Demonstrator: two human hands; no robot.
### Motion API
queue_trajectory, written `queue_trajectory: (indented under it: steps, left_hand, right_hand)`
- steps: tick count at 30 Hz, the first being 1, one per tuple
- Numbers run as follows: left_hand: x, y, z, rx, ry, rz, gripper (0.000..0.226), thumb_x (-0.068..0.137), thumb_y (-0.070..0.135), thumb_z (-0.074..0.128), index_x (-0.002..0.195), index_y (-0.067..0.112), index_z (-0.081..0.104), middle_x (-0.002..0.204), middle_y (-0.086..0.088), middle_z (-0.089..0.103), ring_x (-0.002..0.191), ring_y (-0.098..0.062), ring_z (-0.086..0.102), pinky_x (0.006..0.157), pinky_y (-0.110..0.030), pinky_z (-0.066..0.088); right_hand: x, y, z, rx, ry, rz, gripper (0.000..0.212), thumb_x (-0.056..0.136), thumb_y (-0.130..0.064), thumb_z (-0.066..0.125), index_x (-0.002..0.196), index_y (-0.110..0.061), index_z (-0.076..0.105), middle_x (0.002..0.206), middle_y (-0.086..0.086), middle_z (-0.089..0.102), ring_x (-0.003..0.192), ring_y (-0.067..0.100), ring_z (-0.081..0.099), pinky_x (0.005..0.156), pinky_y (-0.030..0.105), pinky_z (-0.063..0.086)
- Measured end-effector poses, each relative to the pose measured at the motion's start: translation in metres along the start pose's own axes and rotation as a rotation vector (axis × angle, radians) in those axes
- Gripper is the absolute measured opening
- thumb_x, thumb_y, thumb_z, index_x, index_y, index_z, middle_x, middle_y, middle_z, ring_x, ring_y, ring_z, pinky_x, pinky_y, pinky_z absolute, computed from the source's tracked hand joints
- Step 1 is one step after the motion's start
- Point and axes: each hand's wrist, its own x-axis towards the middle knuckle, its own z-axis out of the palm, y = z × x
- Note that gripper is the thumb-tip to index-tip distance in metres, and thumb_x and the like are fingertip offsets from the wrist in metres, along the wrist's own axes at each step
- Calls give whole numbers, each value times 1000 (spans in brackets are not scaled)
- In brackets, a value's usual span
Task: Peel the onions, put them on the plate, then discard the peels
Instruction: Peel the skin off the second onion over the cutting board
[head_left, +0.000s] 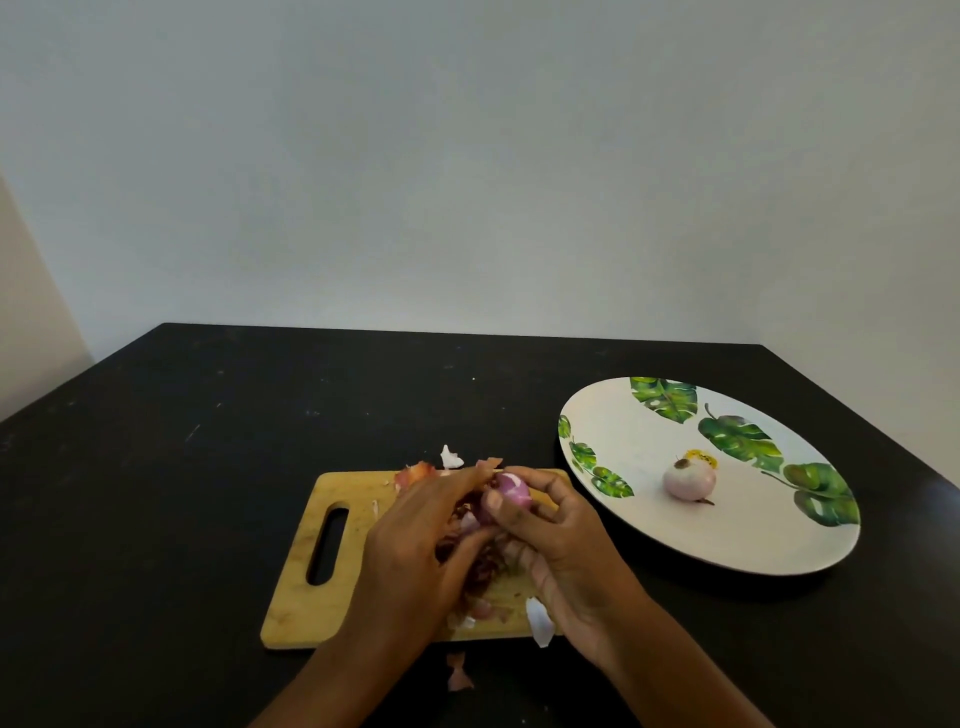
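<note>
The half-peeled onion (511, 488) sits between both hands above the cutting board (311, 587), too covered to tell which way its axis runs. The right hand (561, 551) curls its fingers (553, 491) round it. The left hand (415, 545) pinches a loose peel (491, 462) at its top. Right of the fingers, a peeled onion (688, 480) lies tilted on the plate (623, 441), its root end pointing up and away.

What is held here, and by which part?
A partly peeled onion: the right hand grips it round its sides, thumb in front. The left hand reaches its top; whether it grips anything cannot be told.
</note>
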Motion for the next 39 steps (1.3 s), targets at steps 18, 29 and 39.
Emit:
queue_trajectory:
  steps: [18, 29, 39]
  left_hand:
    - [4, 1, 0, -99, -50, -304, 66, 67, 9, 81, 107, 44, 41, 87, 17, 58, 94, 14, 53, 70, 3, 39]
    - [6, 8, -3, -227, -38, -355, 54, 66, 3, 81, 95, 35, 49, 84, 10, 62, 85, 11, 59, 62, -2, 44]
    - [7, 8, -5, -201, 4, -349, 53, 57, 11, 86, 90, 36, 53, 76, 13, 63, 81, 9, 60, 65, -1, 44]
  right_hand:
    - [-1, -1, -2, 7, -16, -40, 42, 73, -7, 74, 113, -11, 60, 107, 10, 71, 94, 25, 71, 70, 30, 57]
    - [-2, -2, -2, 24, -70, -17, 54, 66, -13, 74, 118, -9, 60, 116, 15, 66, 100, 30, 69, 72, 30, 57]
    - [-1, -3, -2, 1, -107, 27, 50, 72, -18, 72, 120, -11, 62, 119, 18, 65, 103, 30, 68, 82, 37, 58]
